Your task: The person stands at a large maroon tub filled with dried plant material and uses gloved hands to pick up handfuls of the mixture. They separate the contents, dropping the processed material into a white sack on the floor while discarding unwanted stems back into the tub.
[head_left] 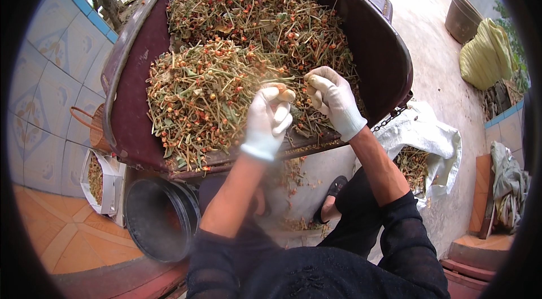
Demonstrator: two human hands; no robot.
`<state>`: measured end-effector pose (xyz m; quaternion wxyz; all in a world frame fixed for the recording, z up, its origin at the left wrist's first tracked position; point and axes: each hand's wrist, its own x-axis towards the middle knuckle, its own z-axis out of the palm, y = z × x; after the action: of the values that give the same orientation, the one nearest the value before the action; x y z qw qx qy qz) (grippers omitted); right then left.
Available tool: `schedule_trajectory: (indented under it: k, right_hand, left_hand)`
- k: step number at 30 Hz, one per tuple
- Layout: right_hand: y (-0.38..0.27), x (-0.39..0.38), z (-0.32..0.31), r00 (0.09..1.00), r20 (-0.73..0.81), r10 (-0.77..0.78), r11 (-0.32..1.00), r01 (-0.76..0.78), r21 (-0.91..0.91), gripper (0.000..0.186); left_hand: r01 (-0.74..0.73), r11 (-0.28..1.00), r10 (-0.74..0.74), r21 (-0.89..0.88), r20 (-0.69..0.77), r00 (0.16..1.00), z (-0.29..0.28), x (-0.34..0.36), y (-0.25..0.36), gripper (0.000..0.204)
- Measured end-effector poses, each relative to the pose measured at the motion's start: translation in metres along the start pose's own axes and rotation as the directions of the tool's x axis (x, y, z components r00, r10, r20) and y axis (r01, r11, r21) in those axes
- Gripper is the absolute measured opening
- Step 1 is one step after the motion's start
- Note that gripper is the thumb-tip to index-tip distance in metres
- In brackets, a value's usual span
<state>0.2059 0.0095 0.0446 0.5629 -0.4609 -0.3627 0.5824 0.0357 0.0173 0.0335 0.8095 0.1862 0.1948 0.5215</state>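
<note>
Black bucket (148,231), below the near left corner of the maroon cart (131,121). White sack (446,151), open-mouthed, beside the cart's near right corner. Left hand (267,119), white-gloved, fingers curled inward, over the cart's near edge; right hand (336,101), likewise gloved, thumb and fingers drawn together, just beside; grip on either cannot be told. Dried stems (203,90) with orange berries, heaped inside the cart. Brown tub (463,19), well right of the cart.

- 1 gloved L hand (266,122)
- 1 gloved R hand (336,101)
- 1 maroon cart (131,115)
- lots of stalks (206,93) (too tangled to ct.)
- 1 blk bucket (148,217)
- 1 wht sack (446,143)
- 1 yel. sack (484,57)
- 1 brn tub (463,18)
</note>
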Motion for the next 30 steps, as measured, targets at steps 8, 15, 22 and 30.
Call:
schedule_trajectory:
  k: [8, 15, 22, 30]
  right_hand:
    - [-0.007, 0.001, -0.012, 0.984, -0.041, -0.174, 0.867, 0.133, -0.479, 0.027]
    - [-0.014, 0.008, -0.026, 0.940, -0.115, -0.321, 0.798, 0.203, -0.568, 0.024]
    - [-0.023, -0.013, -0.039, 0.929, -0.128, -0.346, 0.737, 0.185, -0.651, 0.027]
    - [-0.010, -0.030, -0.051, 0.931, 0.121, -0.345, -0.027, 0.118, -0.993, 0.071]
  left_hand:
    - [-0.126, 0.984, 0.122, -0.127, -0.035, 0.992, -0.003, 0.004, 0.024, 0.025]
    - [-0.121, 0.985, 0.082, -0.127, -0.276, 0.958, -0.024, 0.011, 0.046, 0.028]
    - [-0.131, 0.988, 0.080, -0.079, -0.460, 0.884, -0.001, 0.007, 0.047, 0.029]
    - [-0.072, 0.996, 0.081, 0.046, -0.234, 0.969, 0.002, -0.001, 0.045, 0.033]
